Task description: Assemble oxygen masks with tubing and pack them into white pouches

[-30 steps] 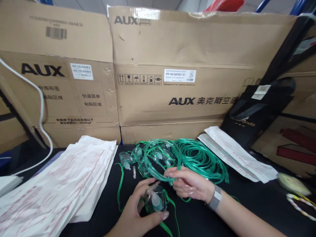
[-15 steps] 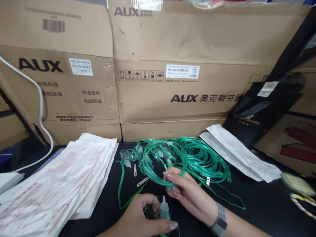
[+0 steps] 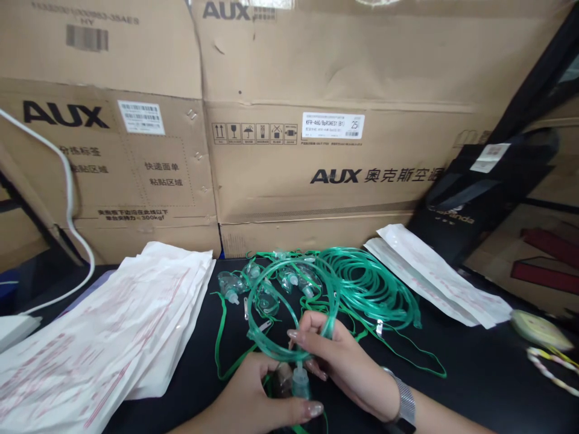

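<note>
Low in the head view, my left hand (image 3: pixel 266 395) is closed around a clear oxygen mask (image 3: pixel 300 384) whose pale connector points up. My right hand (image 3: pixel 332 352) grips a coiled loop of green tubing (image 3: pixel 271 343) between thumb and fingers. The tubing's lower part meets the tip of the mask's connector; whether it is pushed on, I cannot tell. Behind my hands lie several other clear masks (image 3: pixel 231 288) with green elastic straps (image 3: pixel 221 337). A larger pile of coiled green tubing (image 3: pixel 375 289) sits to their right.
White printed pouches (image 3: pixel 136 325) are stacked at left, and more pouches (image 3: pixel 438 277) lie at right. A large cardboard box (image 3: pixel 289 199) walls off the back of the black table. A black bag (image 3: pixel 470 199), a white cable (image 3: pixel 70 205) and a beaded loop (image 3: pixel 549 371) are at the sides.
My right hand has brought the tubing loop slightly left and down, against the mask's connector. My left hand still holds the mask in nearly the same place.
</note>
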Tool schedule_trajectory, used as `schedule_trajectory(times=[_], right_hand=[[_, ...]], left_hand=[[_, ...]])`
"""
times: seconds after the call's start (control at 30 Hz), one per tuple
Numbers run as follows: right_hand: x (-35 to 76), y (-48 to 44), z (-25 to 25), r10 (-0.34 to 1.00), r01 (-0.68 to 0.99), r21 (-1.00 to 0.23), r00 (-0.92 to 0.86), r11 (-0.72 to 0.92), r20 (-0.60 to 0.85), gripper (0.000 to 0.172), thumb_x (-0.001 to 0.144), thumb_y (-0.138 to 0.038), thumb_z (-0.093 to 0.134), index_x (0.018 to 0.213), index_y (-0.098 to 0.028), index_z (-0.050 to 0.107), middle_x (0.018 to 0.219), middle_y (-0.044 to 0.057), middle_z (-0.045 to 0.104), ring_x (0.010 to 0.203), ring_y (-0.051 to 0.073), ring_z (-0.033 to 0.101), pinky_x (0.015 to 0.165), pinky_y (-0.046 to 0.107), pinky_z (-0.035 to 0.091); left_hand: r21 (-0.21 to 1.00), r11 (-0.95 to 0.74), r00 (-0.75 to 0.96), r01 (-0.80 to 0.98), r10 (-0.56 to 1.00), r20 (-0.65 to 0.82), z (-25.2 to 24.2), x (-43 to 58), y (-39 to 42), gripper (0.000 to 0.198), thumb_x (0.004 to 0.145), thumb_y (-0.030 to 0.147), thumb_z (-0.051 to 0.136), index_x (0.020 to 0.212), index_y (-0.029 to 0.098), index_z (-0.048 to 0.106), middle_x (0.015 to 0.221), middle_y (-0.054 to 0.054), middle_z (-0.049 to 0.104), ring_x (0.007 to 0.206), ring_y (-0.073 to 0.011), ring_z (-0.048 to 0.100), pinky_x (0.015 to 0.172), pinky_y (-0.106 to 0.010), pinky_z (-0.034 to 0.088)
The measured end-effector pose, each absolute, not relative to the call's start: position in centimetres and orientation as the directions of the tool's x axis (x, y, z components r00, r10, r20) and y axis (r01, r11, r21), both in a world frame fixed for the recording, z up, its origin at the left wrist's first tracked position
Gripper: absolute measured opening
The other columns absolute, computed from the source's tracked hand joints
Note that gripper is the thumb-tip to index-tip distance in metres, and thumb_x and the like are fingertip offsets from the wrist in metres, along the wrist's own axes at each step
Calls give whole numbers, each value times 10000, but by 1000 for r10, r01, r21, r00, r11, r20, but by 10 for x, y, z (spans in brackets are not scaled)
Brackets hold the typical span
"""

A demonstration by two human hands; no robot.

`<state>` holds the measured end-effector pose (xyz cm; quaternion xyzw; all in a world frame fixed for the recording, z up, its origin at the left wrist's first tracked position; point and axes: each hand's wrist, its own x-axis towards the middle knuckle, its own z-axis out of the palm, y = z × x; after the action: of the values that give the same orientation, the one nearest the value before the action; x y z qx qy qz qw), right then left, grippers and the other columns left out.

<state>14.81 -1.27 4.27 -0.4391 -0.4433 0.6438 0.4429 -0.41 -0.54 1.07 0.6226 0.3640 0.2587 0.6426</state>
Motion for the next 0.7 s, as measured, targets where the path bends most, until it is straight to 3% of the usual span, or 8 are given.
schedule_trajectory(times=[0.17,0.3,0.43,0.63,0.7], right_hand=[[148,-11,37,970,-173,-969,-199,-175,-140,306,683,-387,681,654,-159,478,575,-58,499,403,21,344,403,178,239],[148,-10,34,974,-122,-984,-202,-130,-104,326,693,-416,665,644,-166,462,472,-87,426,377,30,344,378,173,242],[151,-11,37,961,-63,-986,-243,-153,-134,352,683,-436,668,642,-174,436,456,-100,399,367,33,364,354,163,249],[154,-13,31,959,-84,-986,-257,-142,-116,351,702,-452,645,656,-182,424,470,-99,412,378,36,391,366,165,280],[154,-13,29,958,-75,-988,-266,-132,-108,355,701,-456,644,660,-181,423,487,-97,419,381,35,399,364,164,281]], left_hand=[[989,77,568,126,812,-135,8,-5,-5,311,584,382,723,531,160,512,520,65,399,554,-109,371,538,-233,291],[988,80,596,131,790,-143,11,-6,-5,251,622,356,708,726,134,653,587,38,492,597,-124,431,581,-237,345],[995,47,645,84,759,-90,12,-6,-6,290,657,288,689,920,165,678,779,-22,640,712,-168,531,665,-256,399],[989,-1,586,149,806,-87,4,-6,-7,267,641,307,695,844,135,699,666,-21,652,634,-169,558,617,-266,420],[995,11,584,98,809,-67,2,-5,-8,259,641,298,689,845,140,701,718,-39,683,677,-191,587,645,-281,438]])
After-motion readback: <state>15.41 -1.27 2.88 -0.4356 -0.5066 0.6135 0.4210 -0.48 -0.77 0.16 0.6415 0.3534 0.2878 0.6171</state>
